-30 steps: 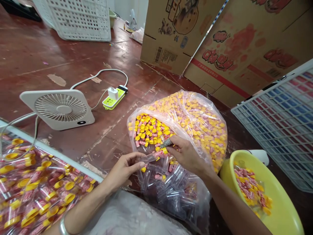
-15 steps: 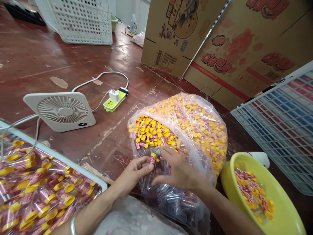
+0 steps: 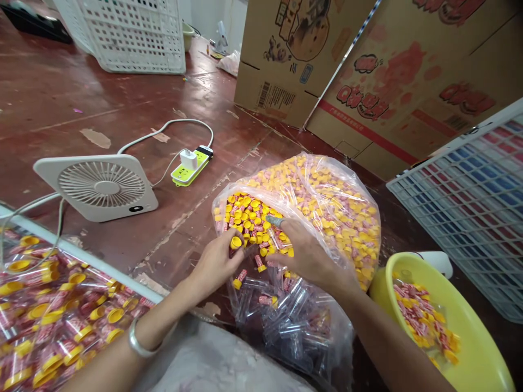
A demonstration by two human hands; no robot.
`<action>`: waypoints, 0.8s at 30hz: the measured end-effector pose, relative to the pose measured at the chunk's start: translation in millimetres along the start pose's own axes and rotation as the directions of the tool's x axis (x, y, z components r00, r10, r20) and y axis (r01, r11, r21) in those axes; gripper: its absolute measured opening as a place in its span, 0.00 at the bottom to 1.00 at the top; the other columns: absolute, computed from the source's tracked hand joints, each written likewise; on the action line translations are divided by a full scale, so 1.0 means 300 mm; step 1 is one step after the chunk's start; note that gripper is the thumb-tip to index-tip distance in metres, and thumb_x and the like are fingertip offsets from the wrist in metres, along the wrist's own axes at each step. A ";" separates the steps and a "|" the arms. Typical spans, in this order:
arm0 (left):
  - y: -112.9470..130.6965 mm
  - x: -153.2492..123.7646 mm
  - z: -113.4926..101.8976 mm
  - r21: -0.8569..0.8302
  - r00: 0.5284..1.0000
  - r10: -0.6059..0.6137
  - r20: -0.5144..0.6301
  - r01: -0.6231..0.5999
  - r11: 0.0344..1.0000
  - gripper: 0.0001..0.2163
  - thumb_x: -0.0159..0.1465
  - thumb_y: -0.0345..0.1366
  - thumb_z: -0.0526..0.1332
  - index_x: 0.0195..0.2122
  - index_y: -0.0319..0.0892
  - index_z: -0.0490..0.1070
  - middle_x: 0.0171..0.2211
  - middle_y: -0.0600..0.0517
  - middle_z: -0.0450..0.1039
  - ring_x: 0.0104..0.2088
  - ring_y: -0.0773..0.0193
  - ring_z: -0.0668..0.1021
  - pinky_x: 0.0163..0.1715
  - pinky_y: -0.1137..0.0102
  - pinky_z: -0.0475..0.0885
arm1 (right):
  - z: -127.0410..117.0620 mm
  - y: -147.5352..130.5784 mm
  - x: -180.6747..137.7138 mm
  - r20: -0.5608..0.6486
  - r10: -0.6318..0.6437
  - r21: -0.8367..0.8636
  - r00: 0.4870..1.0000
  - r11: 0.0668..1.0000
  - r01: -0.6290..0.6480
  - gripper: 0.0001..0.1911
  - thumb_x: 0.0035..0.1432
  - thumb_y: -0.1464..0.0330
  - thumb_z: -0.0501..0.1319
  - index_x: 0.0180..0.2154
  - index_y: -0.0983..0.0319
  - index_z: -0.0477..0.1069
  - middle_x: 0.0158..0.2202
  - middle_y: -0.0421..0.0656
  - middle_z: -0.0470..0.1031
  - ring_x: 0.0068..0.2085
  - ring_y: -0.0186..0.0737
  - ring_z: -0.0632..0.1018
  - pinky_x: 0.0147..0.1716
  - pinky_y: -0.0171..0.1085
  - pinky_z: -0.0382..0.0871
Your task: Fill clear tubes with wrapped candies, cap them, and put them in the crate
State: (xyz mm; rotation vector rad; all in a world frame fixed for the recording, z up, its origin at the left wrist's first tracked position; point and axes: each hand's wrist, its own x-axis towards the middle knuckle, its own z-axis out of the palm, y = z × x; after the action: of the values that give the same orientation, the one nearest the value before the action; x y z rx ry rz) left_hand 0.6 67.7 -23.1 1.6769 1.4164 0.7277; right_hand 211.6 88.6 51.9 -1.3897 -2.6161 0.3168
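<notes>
My left hand (image 3: 216, 261) is closed around a small clear tube with a yellow cap (image 3: 236, 243), at the near left edge of a big clear plastic bag (image 3: 351, 185). My right hand (image 3: 304, 250) reaches over the bag's mouth with its fingers apart, near the loose pieces. A grey wrapping covers one of its fingertips. Inside the bag lie many red-and-white printed pieces with yellow caps (image 3: 249, 215). Clear empty tubes (image 3: 292, 326) are heaped at the bag's near end, with a few capped pieces (image 3: 260, 263) on and beside them.
A yellow basin (image 3: 474, 326) with more capped pieces stands at right. At lower left is a white-rimmed tray (image 3: 81, 261) of filled tubes. A fan (image 3: 106, 188) and power strip (image 3: 192, 166) sit on the floor, with cartons (image 3: 281, 60) and crates (image 3: 139, 38) behind.
My left hand has moved left and up, away from the right, and now holds a yellow-capped tube. My right hand has shifted slightly up, its fingers over the pieces.
</notes>
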 end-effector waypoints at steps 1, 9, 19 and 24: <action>-0.005 0.016 0.003 0.167 1.000 0.019 0.020 -0.023 0.986 0.09 0.63 0.33 0.57 0.44 0.42 0.71 0.36 0.49 0.77 0.35 0.58 0.78 0.39 0.65 0.71 | -0.002 0.018 0.013 0.010 0.049 -0.053 0.999 0.997 -0.049 0.16 0.61 0.62 0.66 0.47 0.62 0.69 0.46 0.49 0.74 0.49 0.48 0.74 0.47 0.45 0.69; -0.031 0.049 0.081 0.333 0.991 -0.067 0.118 0.024 0.943 0.09 0.61 0.27 0.58 0.40 0.36 0.75 0.44 0.35 0.76 0.37 0.46 0.82 0.39 0.55 0.73 | 0.129 -0.001 0.044 0.404 -0.010 -0.285 0.915 0.949 0.136 0.06 0.66 0.70 0.59 0.36 0.61 0.74 0.35 0.46 0.77 0.38 0.44 0.77 0.35 0.37 0.66; -0.097 -0.062 -0.056 -0.681 0.916 -0.128 0.381 0.371 0.632 0.20 0.61 0.52 0.63 0.42 0.39 0.72 0.17 0.63 0.55 0.17 0.73 0.56 0.17 0.77 0.52 | 0.178 -0.041 0.042 0.417 -0.126 -0.195 0.900 0.955 0.224 0.05 0.63 0.75 0.59 0.40 0.63 0.72 0.36 0.47 0.78 0.39 0.45 0.77 0.35 0.38 0.67; -0.083 -0.099 -0.041 -0.553 0.956 -0.073 0.283 0.224 0.803 0.16 0.62 0.49 0.64 0.40 0.40 0.75 0.22 0.58 0.66 0.22 0.70 0.65 0.22 0.75 0.60 | 0.065 -0.010 0.031 0.122 0.064 0.114 0.990 0.990 -0.078 0.07 0.69 0.70 0.55 0.38 0.61 0.71 0.34 0.40 0.77 0.35 0.35 0.76 0.35 0.33 0.67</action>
State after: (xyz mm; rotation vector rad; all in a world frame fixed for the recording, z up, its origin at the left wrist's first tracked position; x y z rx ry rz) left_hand -28.4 42.5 -36.0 1.1116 0.9951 0.7357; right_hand 199.4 92.6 34.4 -1.4690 -2.5948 0.5713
